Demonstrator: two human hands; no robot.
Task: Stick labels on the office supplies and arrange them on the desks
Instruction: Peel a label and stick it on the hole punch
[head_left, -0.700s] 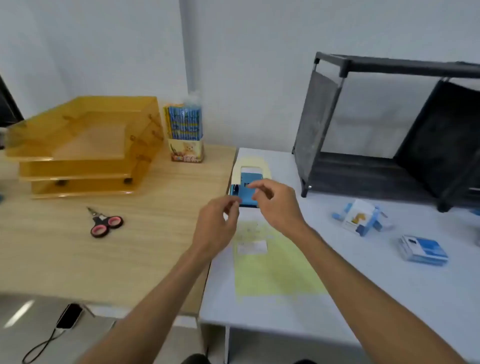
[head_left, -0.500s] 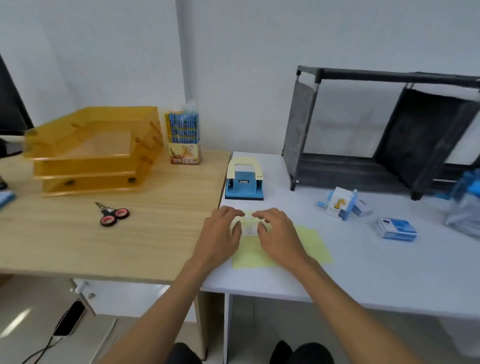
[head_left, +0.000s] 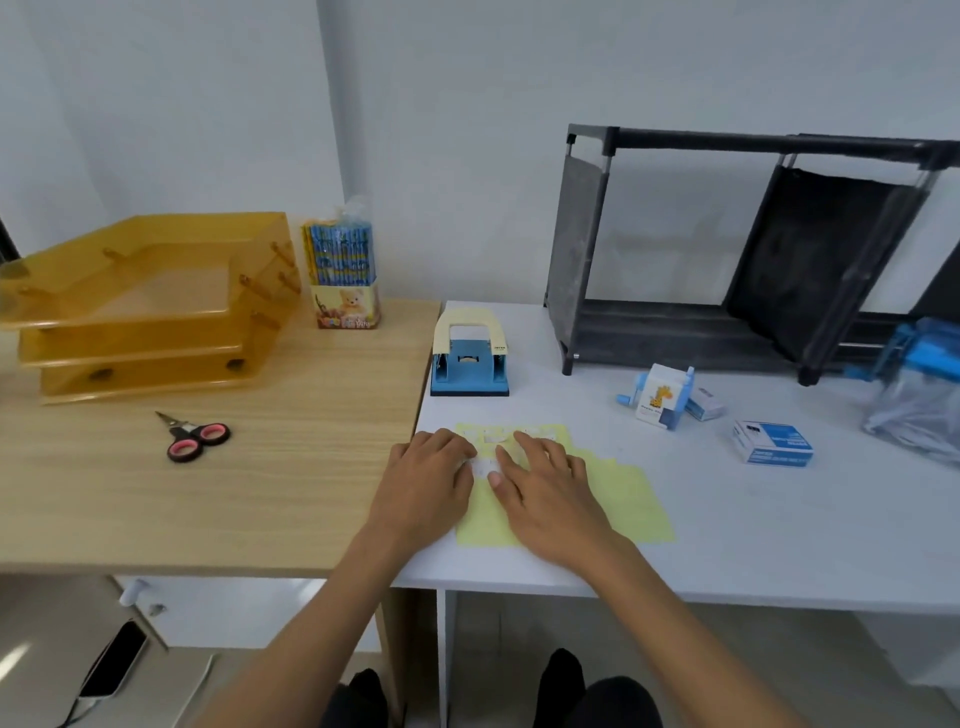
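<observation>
Yellow label sheet (head_left: 623, 499) lay on the white desk (head_left: 779, 545), at 6 o'clock from the hole punch (head_left: 470, 358). Right hand (head_left: 550, 499) pressed it flat, fingers straight. Left hand (head_left: 426, 488) curled at a white label (head_left: 483, 467); couldn't tell if it pinched it. I'd lift 1 corner slowly, sheet pinned.

Both bare forearms are reaching forward from the lower edge of the view and converging at the centre. The left hand (head_left: 428, 486) is lying palm down, its fingers bending at the knuckles with the tips hidden; grip undetermined. The right hand (head_left: 553, 496) is lying palm down just beside it, fingers (head_left: 535, 447) extending forward, thumb angling toward the left hand.
</observation>
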